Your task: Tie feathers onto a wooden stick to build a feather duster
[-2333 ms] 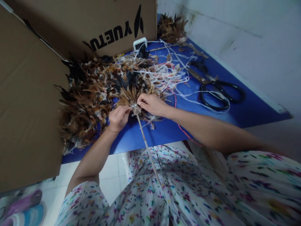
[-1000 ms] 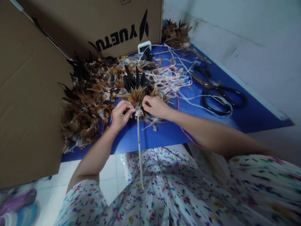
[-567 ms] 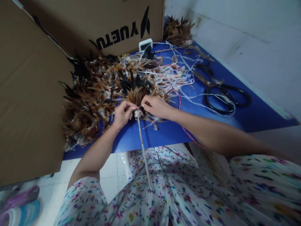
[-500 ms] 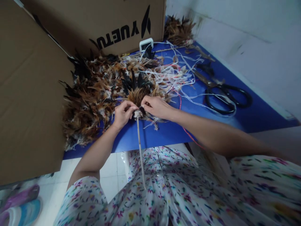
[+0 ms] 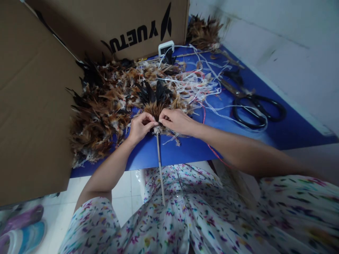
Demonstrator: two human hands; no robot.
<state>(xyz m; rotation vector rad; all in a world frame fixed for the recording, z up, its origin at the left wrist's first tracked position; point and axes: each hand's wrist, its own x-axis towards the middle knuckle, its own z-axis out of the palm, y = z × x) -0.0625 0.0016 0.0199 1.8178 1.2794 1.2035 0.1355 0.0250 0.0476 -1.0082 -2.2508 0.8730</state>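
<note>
Head view: feather bundle point(image 5: 155, 106) is seen near the front edge of the blue bench point(image 5: 143, 155), set around the upper end of a thin stick point(image 5: 159, 158); black tips are pointed away from the person, pale base is turned toward them; the stick's lower end is carried past the bench edge, in front of the floral garment point(image 5: 201, 204).

Left hand point(image 5: 141, 127) and right hand point(image 5: 176, 121) are placed on either side of the bundle's neck; in each grip, thumb and forefinger are brought together; whether a fine tie is pinched there cannot be told, too small.

For good work at the neck, judged from here: both pinches are best held level and just above the pale base; pull should be applied evenly from both sides so the stick is not tilted; quills should be gathered close around the stick before any tightening; the unsupported lower end should not be bumped.

White strips point(image 5: 194, 84) are heaped beyond the right hand, scissors point(image 5: 241, 94) laid farther right; loose feathers point(image 5: 100, 109) are piled to the left.
</note>
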